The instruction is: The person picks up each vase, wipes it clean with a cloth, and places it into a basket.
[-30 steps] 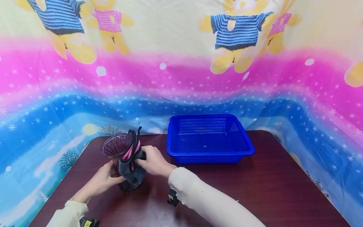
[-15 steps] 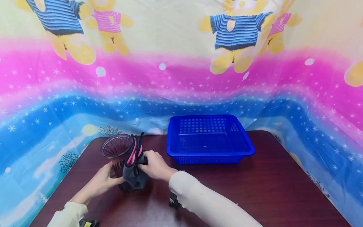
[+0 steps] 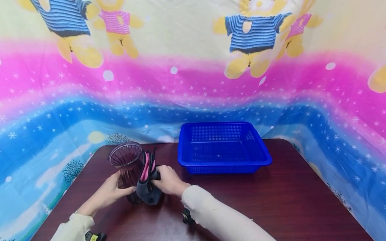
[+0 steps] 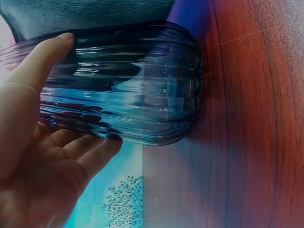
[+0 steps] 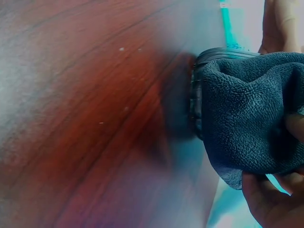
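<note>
A purple-tinted, ribbed glass vase [image 3: 128, 172] with a flared rim stands upright at the left of the table. My left hand [image 3: 113, 189] grips its middle, thumb on the near side; in the left wrist view the fingers curl under the ribbed glass [image 4: 137, 90]. Against the vase's right side lies a folded grey and pink cloth [image 3: 148, 191] with black edging. My right hand [image 3: 169, 180] pinches this cloth between thumb and fingers. Fuzzy grey fabric [image 5: 242, 114] covers most of the vase in the right wrist view, with part of the base showing past it.
A blue perforated plastic basket [image 3: 223, 168] sits at the back of the dark red wooden table [image 3: 271, 197], right of the vase. Behind the table hangs a printed cloth backdrop [image 3: 193, 87] with bears and snowflakes.
My right hand has moved the cloth down and to the right along the vase, so more of the rim and upper glass shows. The left hand keeps its grip in place.
</note>
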Tool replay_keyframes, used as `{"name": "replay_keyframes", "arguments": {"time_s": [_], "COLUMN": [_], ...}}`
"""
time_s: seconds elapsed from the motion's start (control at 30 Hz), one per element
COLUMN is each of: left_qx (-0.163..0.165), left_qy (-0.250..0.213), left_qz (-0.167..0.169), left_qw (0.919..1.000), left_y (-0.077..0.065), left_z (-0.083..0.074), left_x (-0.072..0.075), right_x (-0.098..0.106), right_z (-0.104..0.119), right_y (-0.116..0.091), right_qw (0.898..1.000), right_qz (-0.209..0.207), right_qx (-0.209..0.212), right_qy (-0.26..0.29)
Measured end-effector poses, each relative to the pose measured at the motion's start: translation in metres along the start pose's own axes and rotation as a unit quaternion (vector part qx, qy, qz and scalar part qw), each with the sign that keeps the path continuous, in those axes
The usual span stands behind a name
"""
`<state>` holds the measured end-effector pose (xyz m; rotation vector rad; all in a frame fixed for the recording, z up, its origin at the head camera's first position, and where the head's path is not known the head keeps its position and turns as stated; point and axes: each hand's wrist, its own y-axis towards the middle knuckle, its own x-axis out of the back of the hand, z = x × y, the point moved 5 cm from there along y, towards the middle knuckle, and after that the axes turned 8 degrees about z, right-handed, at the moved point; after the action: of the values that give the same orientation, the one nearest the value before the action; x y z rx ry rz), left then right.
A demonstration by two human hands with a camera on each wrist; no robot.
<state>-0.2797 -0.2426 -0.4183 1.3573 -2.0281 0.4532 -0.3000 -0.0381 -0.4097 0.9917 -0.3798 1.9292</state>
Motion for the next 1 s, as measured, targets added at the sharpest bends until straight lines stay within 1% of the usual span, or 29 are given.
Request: {"name": "replay_keyframes", "arguments": {"time_s": [0.07, 0.17, 0.43, 0.63, 0.87, 1.0], "left_qx": [0.002, 0.005, 0.007, 0.010, 0.014, 0.015], "left_qy": [0.005, 0.001, 0.005, 0.006, 0.020, 0.017], "left_qz": [-0.002, -0.001, -0.002, -0.002, -0.004, -0.003], "left_qw": [1.0000, 1.0000, 1.0000, 0.9999, 0.9997, 0.9997], "left_y": [0.000, 0.000, 0.001, 0.000, 0.000, 0.000], "left_z": [0.000, -0.001, -0.002, -0.002, -0.001, 0.000], "left_x": [0.000, 0.000, 0.000, 0.000, 0.001, 0.001], "right_x": [-0.003, -0.006, -0.012, -0.017, -0.020, -0.022], "right_z": [-0.003, -0.007, -0.017, -0.022, -0.028, -0.028], "right_y": [-0.001, -0.002, -0.004, -0.005, -0.004, -0.004], "right_qw": [1.000, 1.000, 0.999, 0.999, 0.999, 0.998], "right_qz": [0.004, 0.008, 0.008, 0.020, 0.020, 0.024], "right_qx": [-0.005, -0.015, -0.025, -0.033, -0.045, -0.049], "right_qy": [-0.002, -0.007, -0.023, -0.014, -0.020, -0.017]}}
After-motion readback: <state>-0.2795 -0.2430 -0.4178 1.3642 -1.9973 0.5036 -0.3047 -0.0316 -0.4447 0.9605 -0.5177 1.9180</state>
